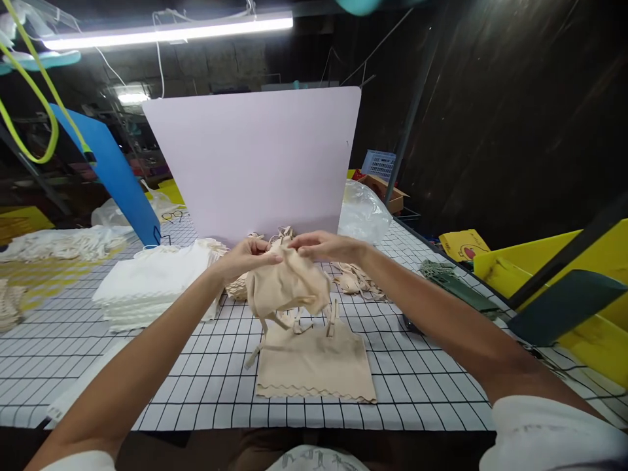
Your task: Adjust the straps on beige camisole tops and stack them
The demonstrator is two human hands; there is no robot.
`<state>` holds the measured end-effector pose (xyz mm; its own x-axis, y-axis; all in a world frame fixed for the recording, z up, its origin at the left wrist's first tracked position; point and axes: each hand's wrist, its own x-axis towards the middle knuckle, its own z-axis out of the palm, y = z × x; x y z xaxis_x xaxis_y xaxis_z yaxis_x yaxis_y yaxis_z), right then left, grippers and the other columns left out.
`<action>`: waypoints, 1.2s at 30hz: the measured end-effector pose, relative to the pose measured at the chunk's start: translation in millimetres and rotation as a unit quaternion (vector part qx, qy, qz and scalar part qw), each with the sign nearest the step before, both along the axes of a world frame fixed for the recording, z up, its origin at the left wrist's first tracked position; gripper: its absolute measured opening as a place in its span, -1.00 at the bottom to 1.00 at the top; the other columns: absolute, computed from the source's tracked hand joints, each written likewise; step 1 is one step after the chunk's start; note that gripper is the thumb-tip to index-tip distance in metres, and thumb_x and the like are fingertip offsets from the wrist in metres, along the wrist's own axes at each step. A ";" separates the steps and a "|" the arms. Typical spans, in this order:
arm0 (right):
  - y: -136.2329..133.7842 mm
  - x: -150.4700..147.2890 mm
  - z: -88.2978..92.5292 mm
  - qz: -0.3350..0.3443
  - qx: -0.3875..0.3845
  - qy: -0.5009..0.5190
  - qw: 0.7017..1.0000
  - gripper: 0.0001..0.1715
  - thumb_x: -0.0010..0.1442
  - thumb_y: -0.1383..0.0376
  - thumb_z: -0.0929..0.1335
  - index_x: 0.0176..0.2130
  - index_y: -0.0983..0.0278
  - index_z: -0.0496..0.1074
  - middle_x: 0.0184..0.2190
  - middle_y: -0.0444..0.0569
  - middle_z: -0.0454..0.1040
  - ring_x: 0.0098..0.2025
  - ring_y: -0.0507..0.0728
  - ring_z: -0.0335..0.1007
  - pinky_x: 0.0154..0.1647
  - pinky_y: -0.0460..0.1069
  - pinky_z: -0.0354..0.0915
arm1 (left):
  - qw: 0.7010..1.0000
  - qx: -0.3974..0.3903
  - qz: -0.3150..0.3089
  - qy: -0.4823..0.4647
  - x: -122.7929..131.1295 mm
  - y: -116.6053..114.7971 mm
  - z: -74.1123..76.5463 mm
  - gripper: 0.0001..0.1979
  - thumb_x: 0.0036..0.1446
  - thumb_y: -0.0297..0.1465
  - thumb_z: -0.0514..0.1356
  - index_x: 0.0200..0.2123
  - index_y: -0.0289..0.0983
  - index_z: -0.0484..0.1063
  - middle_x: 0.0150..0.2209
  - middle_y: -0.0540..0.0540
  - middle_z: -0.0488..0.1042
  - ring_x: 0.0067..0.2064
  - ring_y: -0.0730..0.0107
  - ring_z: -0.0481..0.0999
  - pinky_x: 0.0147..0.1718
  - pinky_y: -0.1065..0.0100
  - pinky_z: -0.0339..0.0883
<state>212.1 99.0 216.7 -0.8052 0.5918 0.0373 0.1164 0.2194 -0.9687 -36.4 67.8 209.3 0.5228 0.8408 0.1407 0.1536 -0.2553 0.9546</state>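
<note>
A beige strappy camisole top (287, 284) hangs crumpled between my hands, a little above the table. On its upper left edge, my left hand (252, 256) pinches the cloth. The fingers of my right hand (326, 246) are closed on the upper right part of the same garment. Straps dangle below it. Right under it, a second beige camisole (316, 363) lies flat on the table, its wavy hem towards me and its straps pointing away. Part of this lower top is hidden by the held one.
The table has a white cloth with a black grid (210, 392). Folded white garments (147, 284) are stacked at left. Behind stands a pale upright board (260, 163), with a blue panel (112, 176) to its left. Beige pieces (358, 280), green cloth (461, 288) and yellow bins (540, 255) lie at right.
</note>
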 end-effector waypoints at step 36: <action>15.0 117.1 32.8 -0.277 0.408 -0.133 0.860 -0.65 0.06 0.03 0.54 -0.38 0.26 0.55 -0.46 -0.10 0.47 -0.23 0.11 0.41 -0.15 0.07 0.33 | 0.878 0.361 0.174 0.264 -12.5 47.5 38.7 -0.65 0.10 -0.38 0.32 -0.04 -0.41 0.55 -0.30 -0.05 0.52 -0.20 0.34 0.49 -0.04 0.23 0.37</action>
<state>329.2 114.0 249.4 -0.4533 0.7509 0.4803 0.6153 0.6534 -0.4409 -48.9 115.3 248.0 0.4036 0.7542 0.5179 0.7141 -0.6136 0.3371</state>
